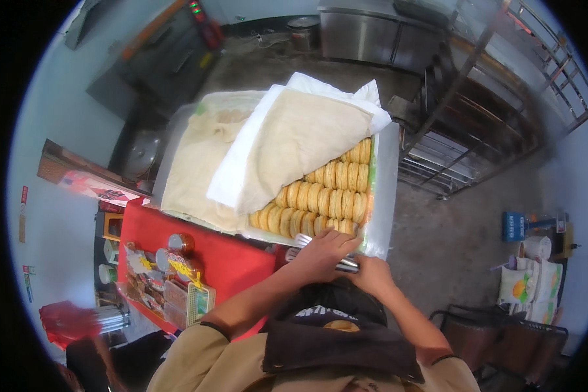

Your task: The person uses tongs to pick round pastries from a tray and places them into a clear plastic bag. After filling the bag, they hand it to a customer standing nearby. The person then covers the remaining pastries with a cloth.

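Observation:
My left hand point(326, 251) is closed over a pair of metal tongs point(347, 264), whose slotted silver end shows beside it. My right hand point(374, 274) grips the other end, close to my body. Both hands are at the near edge of a large tray point(387, 196) of round golden pastries point(336, 202) standing on edge in rows. A beige cloth point(300, 137) with a white layer point(232, 166) under it is folded back over part of the pastries. More beige cloth point(199, 163) covers the tray's left side. My fingers partly hide the tongs.
A red-covered table point(242, 268) at the left holds jars point(181, 244), packets and a small yellow basket point(200, 302). To the right stands a metal rack point(438, 160). Chairs point(509, 340) and sacks point(532, 287) are at the lower right. Another person's arm point(104, 359) shows at the lower left.

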`<state>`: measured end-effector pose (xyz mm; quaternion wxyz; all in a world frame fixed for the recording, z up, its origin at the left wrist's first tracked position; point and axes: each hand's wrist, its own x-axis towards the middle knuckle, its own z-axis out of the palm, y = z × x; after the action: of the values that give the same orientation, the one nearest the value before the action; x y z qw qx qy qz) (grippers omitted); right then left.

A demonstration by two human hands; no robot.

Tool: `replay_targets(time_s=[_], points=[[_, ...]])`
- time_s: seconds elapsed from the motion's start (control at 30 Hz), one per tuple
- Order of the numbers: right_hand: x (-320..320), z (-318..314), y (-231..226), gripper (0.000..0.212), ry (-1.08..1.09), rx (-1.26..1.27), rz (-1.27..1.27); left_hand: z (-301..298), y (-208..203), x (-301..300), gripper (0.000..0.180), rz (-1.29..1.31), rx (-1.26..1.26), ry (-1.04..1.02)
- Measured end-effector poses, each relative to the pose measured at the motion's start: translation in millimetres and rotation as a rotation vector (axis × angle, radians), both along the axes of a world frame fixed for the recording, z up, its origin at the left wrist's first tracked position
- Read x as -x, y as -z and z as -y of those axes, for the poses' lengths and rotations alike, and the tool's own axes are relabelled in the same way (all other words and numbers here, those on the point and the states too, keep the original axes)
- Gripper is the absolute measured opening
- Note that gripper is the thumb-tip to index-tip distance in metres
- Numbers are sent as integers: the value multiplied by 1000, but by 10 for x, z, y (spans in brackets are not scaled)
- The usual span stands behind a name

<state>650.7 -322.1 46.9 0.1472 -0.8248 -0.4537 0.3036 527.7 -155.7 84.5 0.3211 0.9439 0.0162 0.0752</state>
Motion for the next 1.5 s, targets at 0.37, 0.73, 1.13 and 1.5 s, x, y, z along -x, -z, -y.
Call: replay_targets(time_s=[0.37,0.73,1.13,1.5], points=[[15,427,447,50,334,-479,-413,376,64,536,34,502,-16,-823],[-120,-263,289,65,449,-340,-156,-617,903,1333,63,161,173,-1416],[187,-384,486,61,436,-108,118,-1520,1080,1759,54,14,-181,-1142],[223,-453,604,54,510,-86,159,-2077,1257,2003,23,-17,54,-1036]])
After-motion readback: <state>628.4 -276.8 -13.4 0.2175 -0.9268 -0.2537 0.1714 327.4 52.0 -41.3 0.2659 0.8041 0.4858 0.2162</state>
